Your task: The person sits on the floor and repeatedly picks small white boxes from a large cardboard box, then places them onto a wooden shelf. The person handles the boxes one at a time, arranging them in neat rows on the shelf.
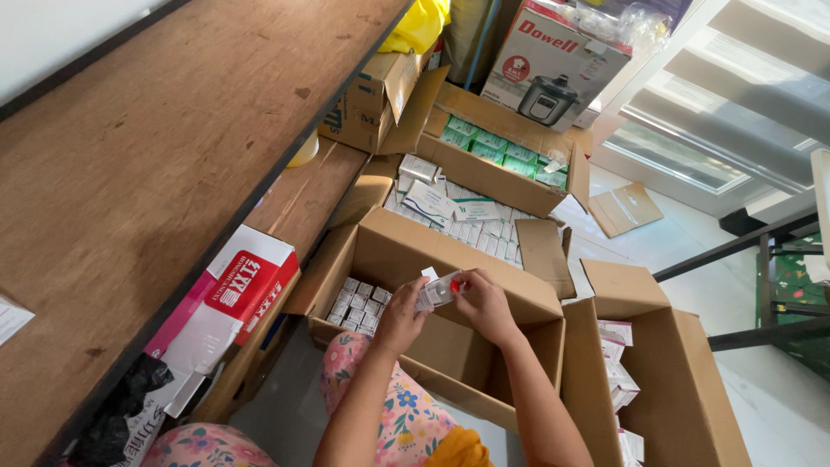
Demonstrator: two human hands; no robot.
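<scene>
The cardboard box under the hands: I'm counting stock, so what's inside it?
The cardboard box holds small white packets packed in rows in its left corner. The left hand and right hand hide part of the bare bottom.

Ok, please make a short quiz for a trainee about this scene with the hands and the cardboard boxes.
1. True or false: both hands, left hand and right hand, hold the small clear packet.
2. The open carton under the hands is: A) packed to the brim, B) partly filled with small white boxes, C) closed.
3. What colour are the boxes in the far carton?

Key: 1 true. 2 B. 3 Green.
</scene>
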